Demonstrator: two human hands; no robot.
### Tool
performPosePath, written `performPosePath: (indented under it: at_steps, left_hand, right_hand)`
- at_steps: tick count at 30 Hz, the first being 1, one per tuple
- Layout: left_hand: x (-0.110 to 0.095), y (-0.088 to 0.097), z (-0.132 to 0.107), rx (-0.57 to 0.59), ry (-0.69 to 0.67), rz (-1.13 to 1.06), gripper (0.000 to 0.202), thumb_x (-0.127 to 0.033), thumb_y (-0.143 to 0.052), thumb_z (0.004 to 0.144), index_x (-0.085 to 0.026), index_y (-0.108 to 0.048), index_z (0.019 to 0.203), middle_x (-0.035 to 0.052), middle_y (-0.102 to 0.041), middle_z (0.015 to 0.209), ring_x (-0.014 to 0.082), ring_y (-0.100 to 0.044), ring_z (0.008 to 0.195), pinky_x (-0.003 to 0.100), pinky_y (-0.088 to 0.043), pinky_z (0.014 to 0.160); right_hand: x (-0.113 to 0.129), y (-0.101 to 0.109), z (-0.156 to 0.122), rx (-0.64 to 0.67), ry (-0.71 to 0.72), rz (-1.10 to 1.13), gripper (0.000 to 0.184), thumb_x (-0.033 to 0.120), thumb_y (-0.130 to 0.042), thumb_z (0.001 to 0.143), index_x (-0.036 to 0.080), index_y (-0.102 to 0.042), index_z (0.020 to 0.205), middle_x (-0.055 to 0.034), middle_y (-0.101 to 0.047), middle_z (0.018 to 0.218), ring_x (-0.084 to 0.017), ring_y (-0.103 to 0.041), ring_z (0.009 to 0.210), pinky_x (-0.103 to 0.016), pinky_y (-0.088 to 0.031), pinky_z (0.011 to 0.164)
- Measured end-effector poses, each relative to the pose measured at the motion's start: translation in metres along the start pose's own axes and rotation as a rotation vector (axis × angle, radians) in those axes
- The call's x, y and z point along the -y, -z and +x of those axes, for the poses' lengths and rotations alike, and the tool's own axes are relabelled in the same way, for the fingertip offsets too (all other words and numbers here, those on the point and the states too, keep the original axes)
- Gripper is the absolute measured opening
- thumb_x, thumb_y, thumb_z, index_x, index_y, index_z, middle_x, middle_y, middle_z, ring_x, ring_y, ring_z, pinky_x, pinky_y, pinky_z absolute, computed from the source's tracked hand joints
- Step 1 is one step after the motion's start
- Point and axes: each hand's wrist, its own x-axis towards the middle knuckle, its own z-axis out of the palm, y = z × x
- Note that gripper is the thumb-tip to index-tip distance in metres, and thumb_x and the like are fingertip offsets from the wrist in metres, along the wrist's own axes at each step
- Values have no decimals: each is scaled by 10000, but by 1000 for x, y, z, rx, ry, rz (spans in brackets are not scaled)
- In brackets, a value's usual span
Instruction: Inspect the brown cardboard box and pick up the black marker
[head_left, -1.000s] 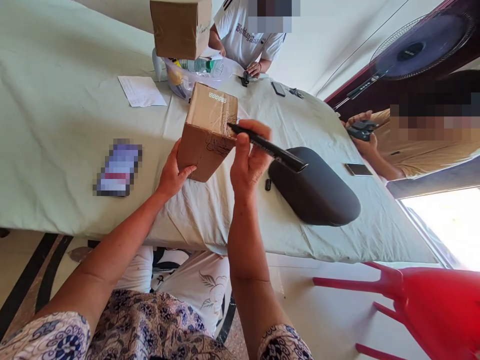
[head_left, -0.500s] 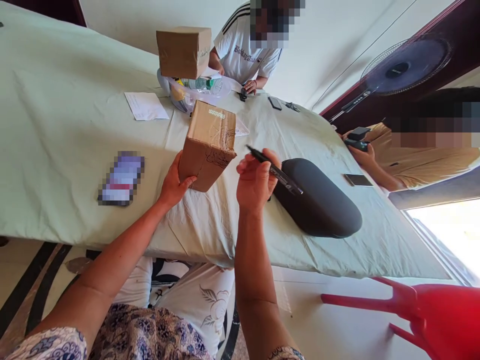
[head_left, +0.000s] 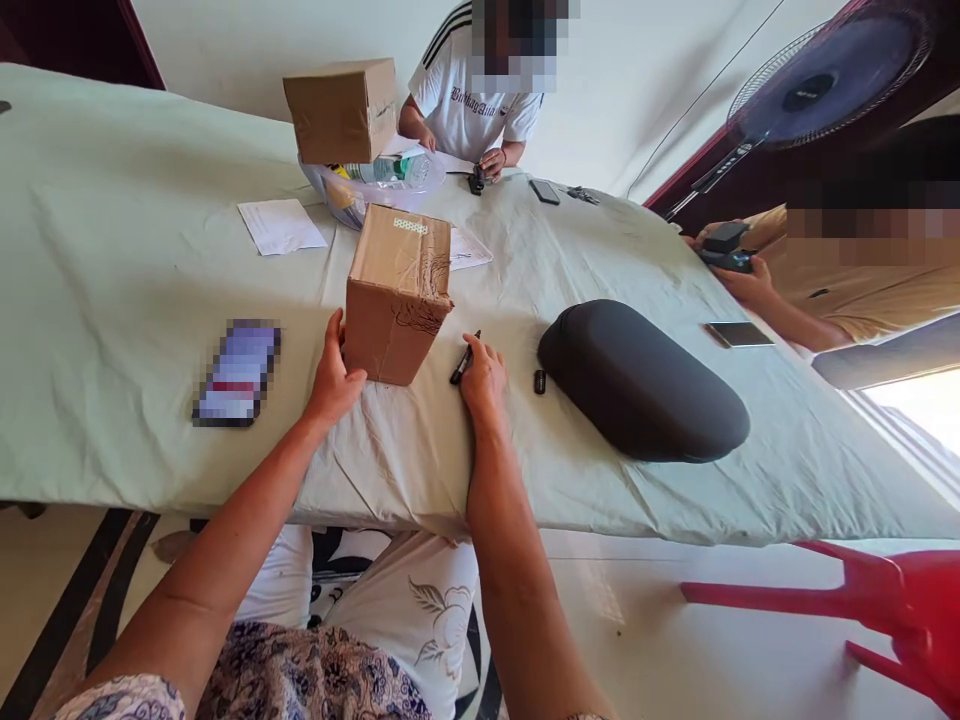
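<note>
A brown cardboard box [head_left: 394,335], with black scribbles near one taped corner, is in front of me. My left hand [head_left: 334,370] grips its lower left corner, the thumb at the front and the fingers along the side. To the right of the box, my right hand [head_left: 484,378] is down at the tablecloth with its fingers closed on a black marker [head_left: 459,370]. The marker's tip is bare. A small black cap [head_left: 540,381] is on the cloth between that hand and a dark oval case [head_left: 645,385].
A phone [head_left: 238,370] and a paper sheet [head_left: 281,226] are on the left. Farther back, a second cardboard box [head_left: 337,115] tops a clear basin [head_left: 435,180] holding bottles. Two people sit across and to the right. A red chair [head_left: 900,610] stands at lower right.
My right hand has lowered the marker from the air to the tablecloth, uncovering the cap near the case. The box has come down a little, with my left hand still at its side.
</note>
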Motion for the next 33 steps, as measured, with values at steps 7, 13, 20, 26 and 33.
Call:
performPosePath:
  at_steps: [7, 13, 20, 26, 33]
  left_hand:
    - [-21, 20, 2, -218, -147, 268, 778, -13, -505, 699, -189, -571, 1454, 114, -645, 1504, 236, -588, 1442, 415, -468, 1265]
    - [-53, 63, -14, -347, -91, 415, 455, -192, -539, 871, -188, -672, 1306, 111, -734, 1339, 273, -668, 1297, 448, -506, 1189]
    - [-47, 142, -31, -478, 229, 808, 429, -285, -512, 917, -127, -642, 1294, 277, -649, 1413, 486, -563, 1395, 747, -405, 1163]
    - [-36, 151, -34, -296, 331, 998, 311, -353, -427, 967, -156, -641, 857, 307, -692, 1212, 546, -578, 1334, 815, -424, 1045]
    - [-28, 151, -18, -202, 402, 883, 231, -293, -456, 892, -178, -657, 896, 235, -738, 1152, 439, -644, 1258, 640, -485, 1095]
  right_hand:
    - [9, 10, -9, 99, -3, -102, 644, 69, -354, 942, 329, -690, 1427, -101, -606, 1534, -331, -511, 1386, -539, -407, 1168]
    - [10, 12, -12, 114, -9, -50, 604, 115, -349, 964, 327, -718, 1393, -89, -576, 1575, -328, -481, 1427, -547, -366, 1200]
    - [16, 15, -11, 93, -47, -5, 610, 105, -326, 980, 265, -645, 1475, -87, -586, 1574, -305, -511, 1400, -510, -372, 1211]
    - [10, 7, -5, 30, -58, 55, 604, 76, -337, 945, 224, -676, 1422, -122, -633, 1511, -316, -544, 1361, -525, -406, 1173]
    - [-3, -3, 4, -109, -84, 183, 573, 97, -352, 897, 178, -675, 1363, -162, -703, 1325, -265, -622, 1279, -461, -476, 1137]
